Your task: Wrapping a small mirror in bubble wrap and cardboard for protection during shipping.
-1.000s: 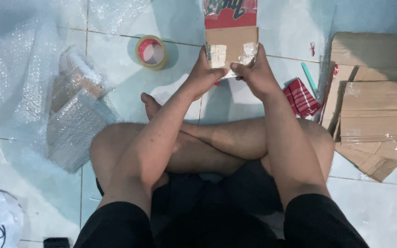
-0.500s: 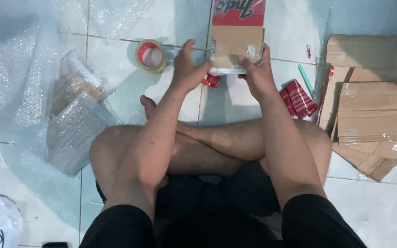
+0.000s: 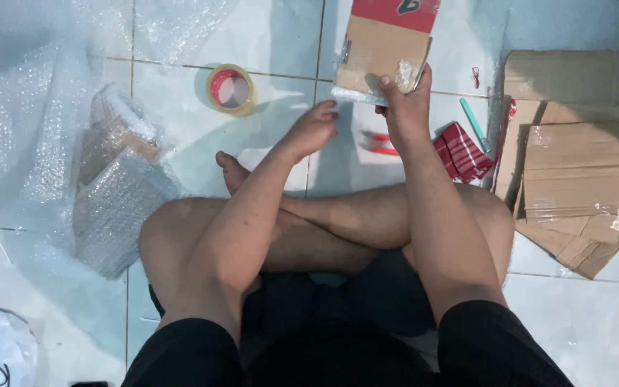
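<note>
Cardboard box [image 3: 385,50]: on tiled floor [image 3: 180,158] ahead of crossed legs, near edge pinched by right hand [image 3: 406,107]. Left hand [image 3: 313,129]: free, fingers loosely curled, holding nothing. Tape roll [image 3: 231,89] nearby, unused; sealing appears unfinished.

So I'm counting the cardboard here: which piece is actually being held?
The brown and red cardboard box at top centre, gripped by the right hand. The flattened cardboard pile at right lies untouched on the floor.

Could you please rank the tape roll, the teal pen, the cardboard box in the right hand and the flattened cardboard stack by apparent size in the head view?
1. Flattened cardboard stack
2. Cardboard box, partly cut off by the frame
3. Tape roll
4. Teal pen
</note>
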